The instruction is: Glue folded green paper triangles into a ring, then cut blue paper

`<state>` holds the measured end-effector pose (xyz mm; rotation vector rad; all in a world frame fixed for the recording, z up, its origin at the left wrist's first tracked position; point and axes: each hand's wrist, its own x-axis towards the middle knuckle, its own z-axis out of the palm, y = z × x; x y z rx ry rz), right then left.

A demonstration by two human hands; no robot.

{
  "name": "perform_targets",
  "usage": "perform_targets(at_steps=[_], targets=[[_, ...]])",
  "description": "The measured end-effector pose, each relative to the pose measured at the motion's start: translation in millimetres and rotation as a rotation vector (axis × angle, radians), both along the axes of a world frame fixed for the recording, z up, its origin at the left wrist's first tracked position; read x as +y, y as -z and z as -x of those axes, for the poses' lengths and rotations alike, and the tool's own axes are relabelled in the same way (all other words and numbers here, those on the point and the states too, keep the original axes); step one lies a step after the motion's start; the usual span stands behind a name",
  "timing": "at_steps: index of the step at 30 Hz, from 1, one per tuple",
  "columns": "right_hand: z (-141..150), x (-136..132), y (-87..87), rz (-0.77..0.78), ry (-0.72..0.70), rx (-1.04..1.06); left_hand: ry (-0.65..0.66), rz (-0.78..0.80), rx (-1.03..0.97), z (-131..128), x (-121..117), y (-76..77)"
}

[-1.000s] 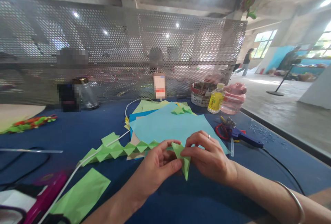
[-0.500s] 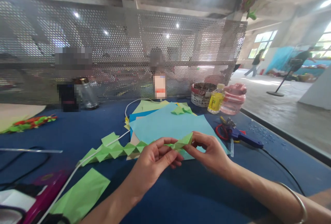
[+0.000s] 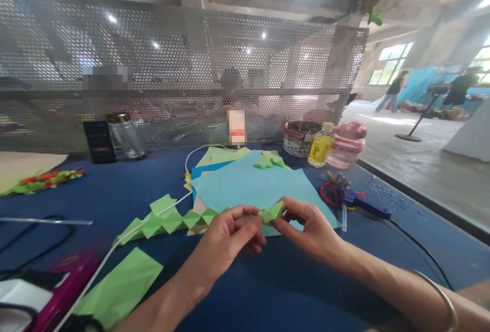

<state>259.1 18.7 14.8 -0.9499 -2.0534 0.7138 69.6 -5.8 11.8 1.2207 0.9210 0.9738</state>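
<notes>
A folded green paper strip is pinched between both my hands at the middle of the table. My left hand closes on it with thumb and fingers, while my right hand grips its right end. Leftward from my left hand runs a zigzag green paper chain; whether it joins the held strip is hidden behind my fingers. Beneath and behind my hands lie blue paper sheets. A small folded green paper piece rests on them. Flat green paper lies at the front left.
A blue glue gun and scissors lie to the right. Behind them stand a yellow-labelled bottle, a pink jug and a round basket. A white cable crosses the left side, near a glass bottle and a phone.
The green strip's folded end has tilted slightly between my fingers, and my right hand has shifted a little down. My left hand keeps its hold.
</notes>
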Motion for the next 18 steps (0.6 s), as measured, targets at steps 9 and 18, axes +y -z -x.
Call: perform_targets(at_steps=[9, 18], targets=[[-2.7, -5.9, -9.2, 0.021, -0.175, -0.047, 0.079, -0.104, 0.225, -1.8, -5.3, 2.7], [-2.4, -7.4, -5.9, 0.057, -0.22, -0.053, 0.095, -0.17, 0.258, -3.0, -4.8, 4.4]])
